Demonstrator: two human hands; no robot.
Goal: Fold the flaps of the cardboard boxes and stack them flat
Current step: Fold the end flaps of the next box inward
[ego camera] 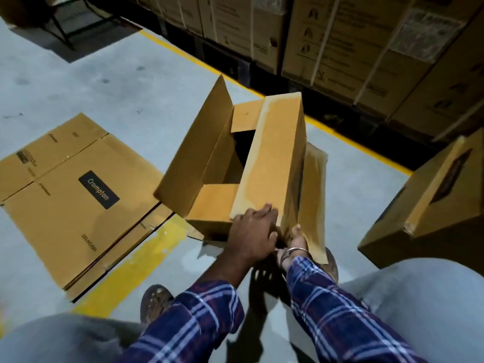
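Observation:
An open cardboard box [217, 153] stands on the floor in front of me, its flaps up and its dark inside showing. One long flap [272, 158] lies folded across the opening. My left hand [254, 231] presses flat on the near end of that flap, fingers spread. My right hand [297, 238], with a metal bangle at the wrist, grips the lower end of the outer right flap [315, 195], which stands tilted outward. To the left, a stack of flattened boxes [78, 195] with a black "Crompton" label lies on the floor.
Another assembled carton [429, 205] stands tilted at the right. Rows of stacked cartons [340, 43] line the back behind a yellow floor line [183, 53]. A dark metal frame [62, 24] stands at the far left. My knees and one shoe [154, 302] fill the bottom.

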